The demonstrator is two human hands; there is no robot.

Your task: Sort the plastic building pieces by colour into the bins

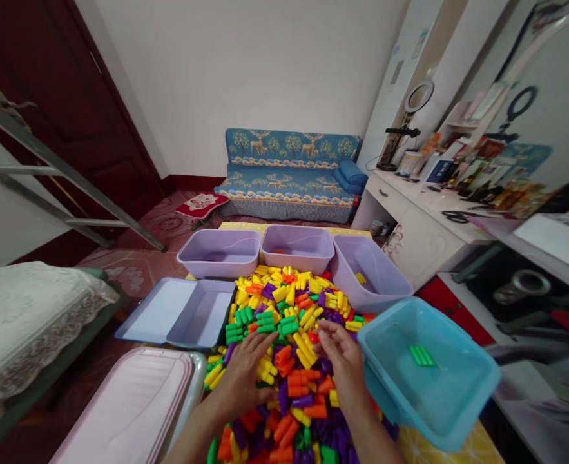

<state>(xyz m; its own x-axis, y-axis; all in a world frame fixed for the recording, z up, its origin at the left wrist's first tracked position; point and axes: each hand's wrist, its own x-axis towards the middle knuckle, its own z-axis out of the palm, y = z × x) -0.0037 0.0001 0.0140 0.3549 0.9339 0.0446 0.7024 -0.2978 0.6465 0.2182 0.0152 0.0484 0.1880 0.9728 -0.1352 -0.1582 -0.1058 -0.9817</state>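
A big heap of plastic building pieces (284,322) in yellow, green, orange and purple covers the low table. My left hand (245,377) lies palm down on the near part of the heap, fingers spread over yellow and green pieces. My right hand (339,357) rests on the heap beside it, fingers apart and curled over orange and purple pieces. Neither hand visibly grips a piece. To the right, a blue bin (458,403) holds a green piece (422,356).
Three lilac bins stand behind the heap: left (219,263), middle (298,259), right (385,287). A lilac bin (207,322) with its lid (153,312) sits at left, a pink lid (129,412) nearer. Bed left, sofa behind, white desk right.
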